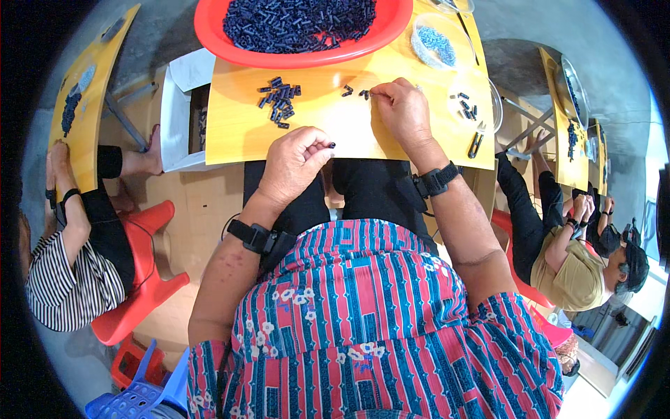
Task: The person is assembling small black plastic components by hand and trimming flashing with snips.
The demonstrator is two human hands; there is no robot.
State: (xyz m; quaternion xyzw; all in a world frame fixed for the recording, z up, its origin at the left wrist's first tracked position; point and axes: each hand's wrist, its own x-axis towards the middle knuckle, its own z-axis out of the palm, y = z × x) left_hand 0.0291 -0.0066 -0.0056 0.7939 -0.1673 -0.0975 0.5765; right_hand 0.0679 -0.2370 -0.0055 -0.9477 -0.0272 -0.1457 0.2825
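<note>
My left hand is closed in a pinch just off the table's front edge. A small dark tube piece sticks out between its thumb and forefinger. My right hand rests over the table with its fingers pressed together. Its fingertips reach a small dark piece on the tabletop; whether they grip something is hidden. Another loose dark piece lies a little to the left. Farther left is a small pile of dark tube pieces.
A red basin full of dark tube pieces stands at the far side. Right of it is a clear tub of light blue bits. Several dark pieces and a narrow black tool lie at right. People sit at yellow tables on both sides.
</note>
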